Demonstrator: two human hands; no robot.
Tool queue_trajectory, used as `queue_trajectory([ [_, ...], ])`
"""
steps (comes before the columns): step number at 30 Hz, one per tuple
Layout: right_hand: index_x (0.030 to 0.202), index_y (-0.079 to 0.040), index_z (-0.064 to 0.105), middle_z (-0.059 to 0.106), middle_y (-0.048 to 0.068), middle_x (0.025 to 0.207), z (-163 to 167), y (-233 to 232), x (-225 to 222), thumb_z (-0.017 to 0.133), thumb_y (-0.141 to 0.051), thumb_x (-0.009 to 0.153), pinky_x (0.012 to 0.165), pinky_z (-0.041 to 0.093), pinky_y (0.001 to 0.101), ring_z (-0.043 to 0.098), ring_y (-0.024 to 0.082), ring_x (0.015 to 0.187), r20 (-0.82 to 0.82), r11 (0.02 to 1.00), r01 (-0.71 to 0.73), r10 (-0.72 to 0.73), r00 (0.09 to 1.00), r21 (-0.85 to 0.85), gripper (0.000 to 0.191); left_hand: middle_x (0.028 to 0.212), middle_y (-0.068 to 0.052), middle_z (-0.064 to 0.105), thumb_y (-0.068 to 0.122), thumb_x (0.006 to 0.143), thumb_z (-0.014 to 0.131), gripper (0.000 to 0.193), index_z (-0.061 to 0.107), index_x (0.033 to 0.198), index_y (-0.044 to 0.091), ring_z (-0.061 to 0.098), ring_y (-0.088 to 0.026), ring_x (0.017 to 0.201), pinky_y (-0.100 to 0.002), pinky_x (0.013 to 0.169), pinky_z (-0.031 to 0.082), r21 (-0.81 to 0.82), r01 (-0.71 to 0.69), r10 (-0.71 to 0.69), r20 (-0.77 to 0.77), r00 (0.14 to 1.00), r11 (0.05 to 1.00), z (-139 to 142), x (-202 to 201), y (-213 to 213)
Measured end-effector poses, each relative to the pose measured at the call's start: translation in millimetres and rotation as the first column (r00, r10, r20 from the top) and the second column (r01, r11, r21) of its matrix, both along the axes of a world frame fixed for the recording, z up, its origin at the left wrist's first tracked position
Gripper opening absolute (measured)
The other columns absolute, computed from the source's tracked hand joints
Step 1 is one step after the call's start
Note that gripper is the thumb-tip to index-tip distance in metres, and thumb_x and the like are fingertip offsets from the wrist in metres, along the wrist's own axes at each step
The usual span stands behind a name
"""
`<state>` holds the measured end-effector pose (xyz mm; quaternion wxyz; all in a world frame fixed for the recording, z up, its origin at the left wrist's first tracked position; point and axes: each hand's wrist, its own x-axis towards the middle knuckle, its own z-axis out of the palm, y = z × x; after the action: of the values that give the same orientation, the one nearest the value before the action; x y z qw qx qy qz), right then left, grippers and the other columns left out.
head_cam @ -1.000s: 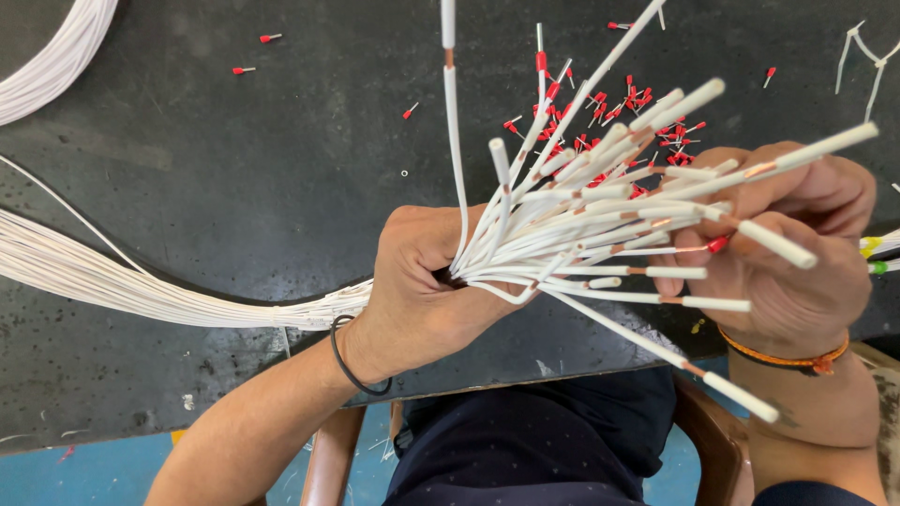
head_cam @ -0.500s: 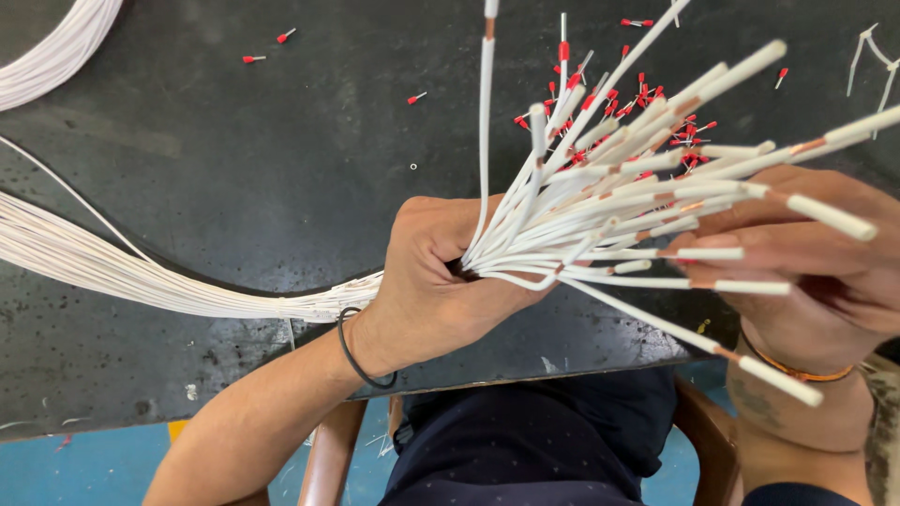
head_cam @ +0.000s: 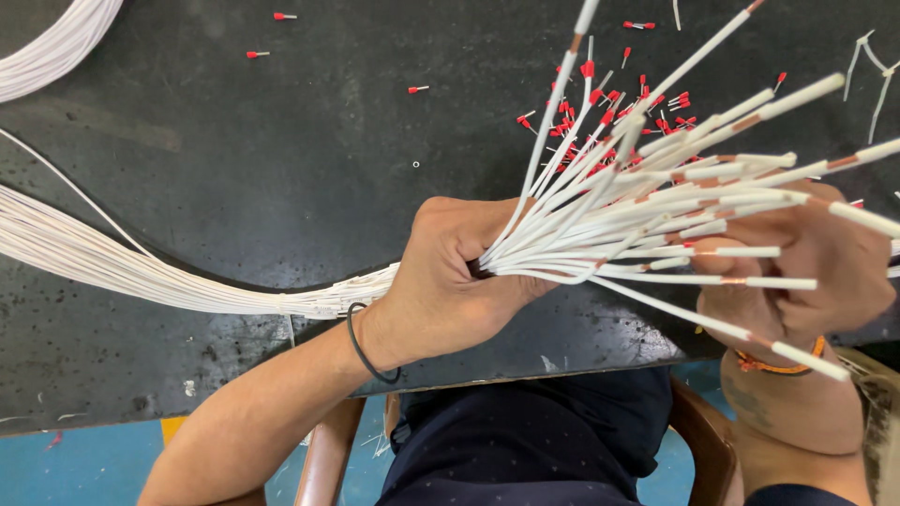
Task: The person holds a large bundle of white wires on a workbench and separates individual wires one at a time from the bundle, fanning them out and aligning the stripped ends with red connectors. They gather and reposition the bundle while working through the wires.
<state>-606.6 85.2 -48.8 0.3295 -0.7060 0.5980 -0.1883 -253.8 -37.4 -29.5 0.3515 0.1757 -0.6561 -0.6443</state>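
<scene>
While the left hand (head_cam: 450,281) was clenched tight round a thick bundle of white wires (head_cam: 187,286), the loose ends (head_cam: 675,201) fanned out to the right like a brush, several showing bare copper near their tips. The bundle trailed away to the left across the dark worktable (head_cam: 281,141), which lay beneath both hands. The right hand (head_cam: 806,262) sat among the splayed ends with its fingers curled about a few of them; whether it pinched one wire in particular could not be told, since the fan hid the fingertips. A scatter of small red ferrules (head_cam: 609,103) lay on the table just beyond the fan, with a few strays (head_cam: 281,16) farther off to the left. A black band (head_cam: 361,351) circled the left wrist and an orange one (head_cam: 778,361) the right.

The likeliest trouble seemed to be the fan itself: if the left fist slackened, the ends could slide unevenly and lose their order. The stiff tips swept close over the ferrules and might flick them off the table. Bare strands could also splay or bend where the ends crossed one another.
</scene>
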Motion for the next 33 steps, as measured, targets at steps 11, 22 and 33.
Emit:
queue_trajectory([
  [11, 0.109, 0.01, 0.064, 0.073, 0.018, 0.093, 28.8, -25.6, 113.7, 0.083, 0.002, 0.083, 0.067, 0.06, 0.031, 0.073, 0.021, 0.079, 0.485, 0.878, 0.378, -0.203, 0.851, -0.295, 0.033, 0.103, 0.0, 0.076, 0.009, 0.108, 0.071, 0.018, 0.072, 0.124, 0.001, 0.062, -0.001, 0.092, -0.02, 0.088, 0.054, 0.145, 0.042, -0.033, -0.064, 0.997, 0.989, -2.1, 3.5, 2.0],
  [22, 0.1, 0.011, 0.072, 0.072, 0.02, 0.089, 24.3, -37.7, 117.6, 0.074, 0.006, 0.09, 0.056, 0.055, 0.0301, 0.067, 0.02, 0.066, 0.848, 0.916, 0.388, -0.286, 0.447, 0.104, 0.012, 0.083, 0.004, 0.07, 0.023, 0.105, 0.069, 0.02, 0.075, 0.114, 0.006, 0.051, -0.001, 0.064, -0.019, 0.057, 0.039, 0.331, 0.011, -0.026, 0.043, 0.999, 0.944, 8.1, 4.5, 0.1],
  [33, 0.115, 0.008, 0.067, 0.073, 0.022, 0.111, -35.9, -14.6, 72.0, 0.066, -0.006, 0.092, 0.075, 0.063, 0.0334, 0.075, 0.026, 0.091, 0.903, 0.89, 0.395, -0.344, 0.258, 0.226, 0.027, 0.114, -0.005, 0.078, 0.017, 0.103, 0.073, 0.027, 0.07, 0.126, 0.003, 0.073, -0.008, 0.103, -0.026, 0.094, 0.059, 0.057, 0.274, -0.274, 0.001, 0.962, 0.96, 10.1, 1.2, -5.3],
])
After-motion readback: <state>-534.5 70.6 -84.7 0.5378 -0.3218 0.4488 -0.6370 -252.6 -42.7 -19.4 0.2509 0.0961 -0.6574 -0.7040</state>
